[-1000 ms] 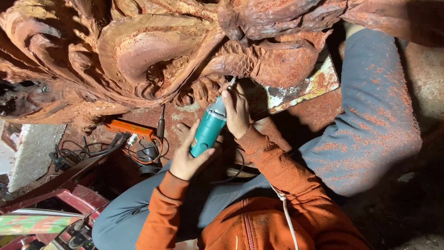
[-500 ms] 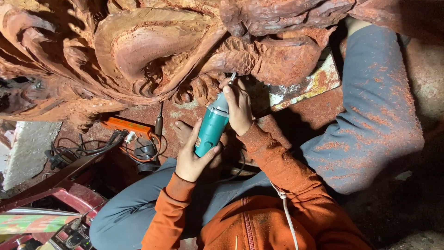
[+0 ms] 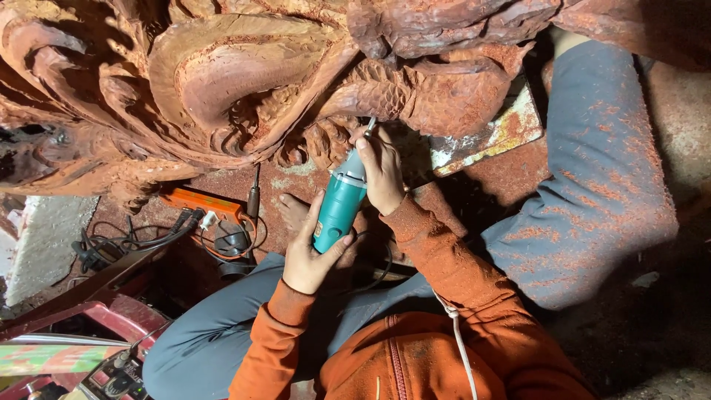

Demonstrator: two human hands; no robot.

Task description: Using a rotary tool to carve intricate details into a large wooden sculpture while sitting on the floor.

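The carving [image 3: 244, 81] is rough, matt reddish wood, cut in scales and curls. The grinder [image 3: 339, 211] has a smooth, slightly glossy teal plastic body and a grey metal nose at 1 o'clock. Grey cloth trousers [image 3: 592, 192] carry red sawdust; the orange sleeves [image 3: 444, 259] are soft cloth.

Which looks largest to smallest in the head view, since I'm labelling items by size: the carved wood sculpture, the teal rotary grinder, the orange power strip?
1. Carved wood sculpture, by far the largest.
2. Teal rotary grinder and orange power strip look about alike; the strip lies farther off, so I won't rank them.
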